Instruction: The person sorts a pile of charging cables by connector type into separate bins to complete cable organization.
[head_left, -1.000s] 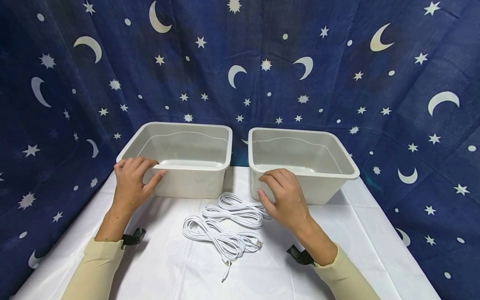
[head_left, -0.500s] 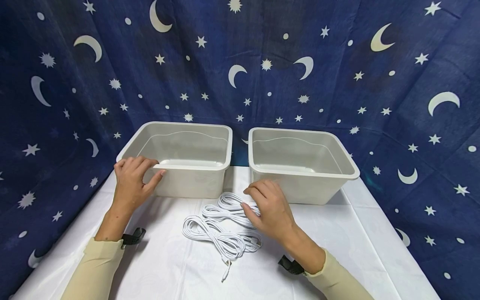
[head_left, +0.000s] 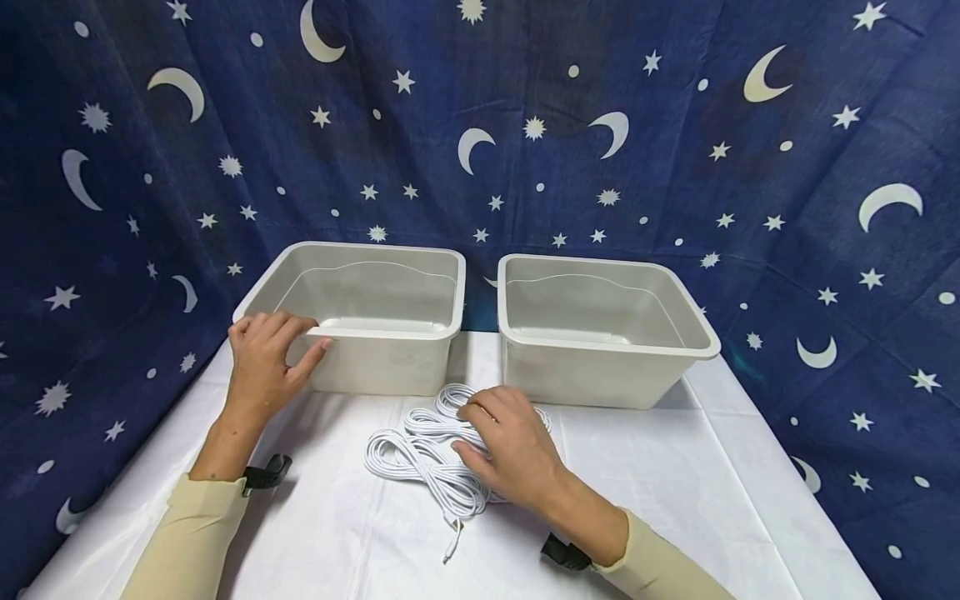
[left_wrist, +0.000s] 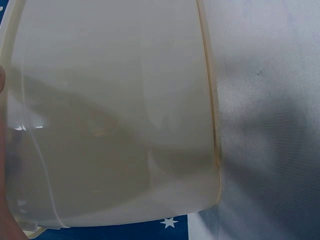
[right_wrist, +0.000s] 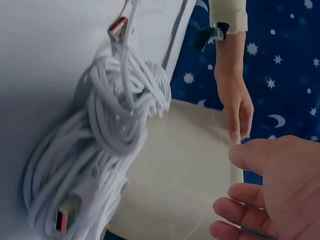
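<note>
Two coiled white USB cables lie on the table, one bundle point(head_left: 427, 471) in front of the other bundle point(head_left: 429, 422). My right hand point(head_left: 513, 450) hovers over their right part and hides some of them. In the right wrist view its fingers point(right_wrist: 237, 212) are relaxed and apart from the coils, holding nothing. A red-lined USB plug point(right_wrist: 119, 27) shows there. At the left, my left hand point(head_left: 262, 362) grips the front rim of the left grey bin point(head_left: 382, 367), fingers over the edge and thumb outside. The left wrist view shows mostly that bin's wall point(left_wrist: 110, 125).
To the right stands a second grey plastic bin point(head_left: 585, 379), with a narrow gap between the two. Both look bare inside. A white cloth point(head_left: 660, 483) covers the table. Behind and beside it hangs a dark blue curtain point(head_left: 420, 150) with moons and stars.
My right hand has moved left and toward me, from in front of the right bin to above the cables. The left hand has stayed on the left bin's rim.
</note>
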